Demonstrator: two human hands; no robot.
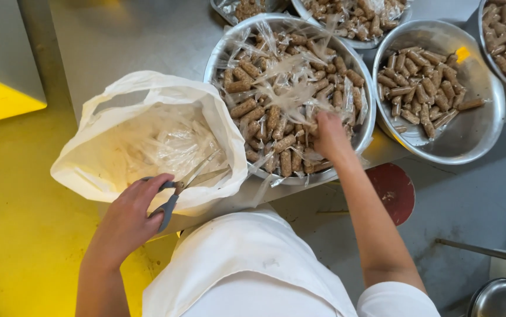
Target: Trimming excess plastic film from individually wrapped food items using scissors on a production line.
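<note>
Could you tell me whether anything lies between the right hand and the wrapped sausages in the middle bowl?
Nothing visible does. The right hand already rests on the wrapped sausages in the middle bowl; only their loose clear plastic wrapping lies around them.

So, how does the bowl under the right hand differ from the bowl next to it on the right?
The middle bowl is heaped with rolls in clear plastic wrap, and the right hand reaches into it. The right bowl holds fewer, unwrapped rolls, with much bare metal showing and no hand in it. Both are round metal bowls of brown rolls.
</note>
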